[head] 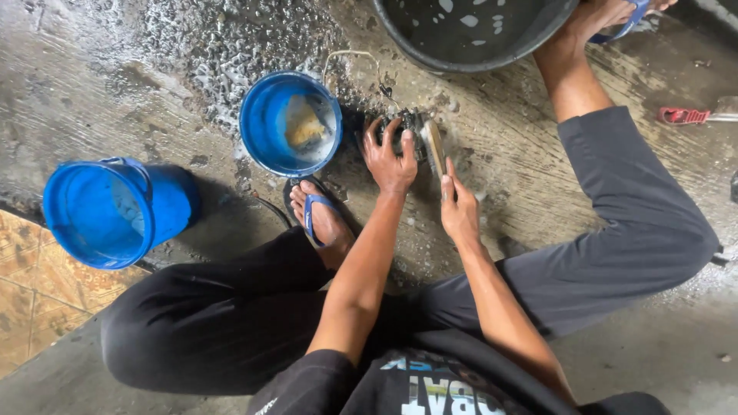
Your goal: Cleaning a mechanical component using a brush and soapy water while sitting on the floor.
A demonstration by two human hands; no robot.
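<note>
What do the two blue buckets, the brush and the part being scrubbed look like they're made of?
Blue buckets: likely plastic, smooth, evenly coloured, slightly glossy walls. Brush in the right hand: pale back, wood or plastic, cannot tell; bristles are hidden. Dark part under the left hand: probably metal, wet and soapy, but too obscured to be sure.

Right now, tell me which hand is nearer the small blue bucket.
Left. The left hand rests on the dark part beside the small blue bucket; the right hand holds the brush farther away.
</note>
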